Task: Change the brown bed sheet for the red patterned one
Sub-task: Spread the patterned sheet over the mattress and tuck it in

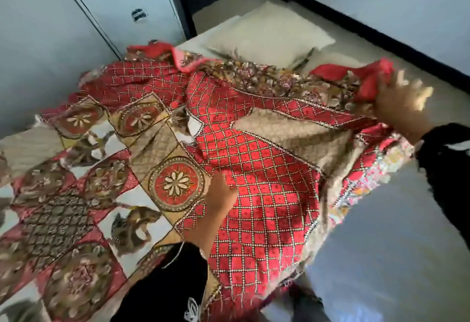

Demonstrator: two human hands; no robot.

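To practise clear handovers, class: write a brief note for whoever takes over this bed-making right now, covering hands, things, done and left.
Left hand grips a fold of the red patterned sheet mid-bed.
Right hand, blurred, holds the sheet's red edge raised at the bed's right side.
Done: the sheet is on the bed, partly spread on the left and crumpled elsewhere.
A beige surface shows beneath, mattress or old sheet unclear; a pillow lies at the head.
Left: pull flat, straighten, tuck.
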